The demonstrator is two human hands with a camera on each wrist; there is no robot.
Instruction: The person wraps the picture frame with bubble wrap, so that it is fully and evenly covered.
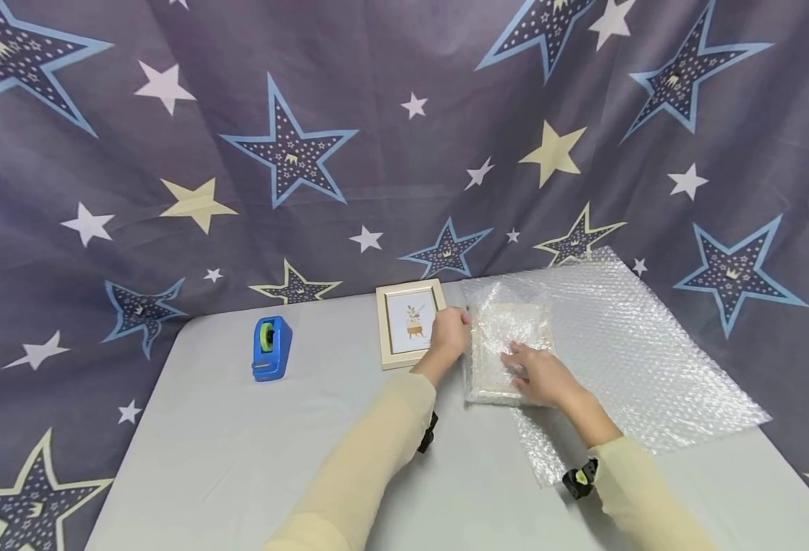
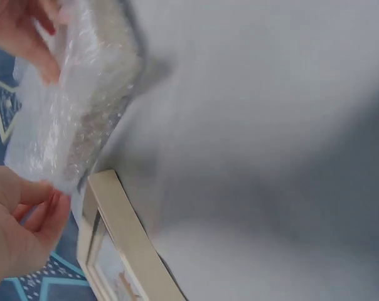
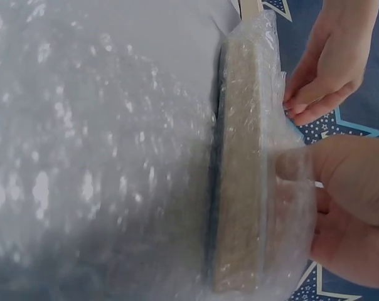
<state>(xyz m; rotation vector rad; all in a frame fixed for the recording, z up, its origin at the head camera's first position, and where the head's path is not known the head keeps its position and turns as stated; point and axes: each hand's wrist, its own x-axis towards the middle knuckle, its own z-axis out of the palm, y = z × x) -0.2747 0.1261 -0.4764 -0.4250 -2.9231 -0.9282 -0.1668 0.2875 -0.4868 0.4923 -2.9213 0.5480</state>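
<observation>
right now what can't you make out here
- Lower right corner of picture frame: left hand covers it, head view
- Much of that frame: cut by bottom edge, left wrist view
- Details of wrapped item: bubble wrap blurs them, head view
- Tape end on blue dispenser: too small, head view

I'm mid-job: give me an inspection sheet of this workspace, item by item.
Surface: pale grey table.
Job's things: wrapped parcel under the hands; bubble-wrap sheet extending to its right; picture frame at its left, picture up; blue tape dispenser farther left, untouched.
Clutter: nothing seen beyond these.
Hands: left hand pinches the parcel's wrap at an edge; right hand rests on the parcel.
Cables: nothing seen.
Surroundings: dark star-patterned fabric behind the table.
</observation>
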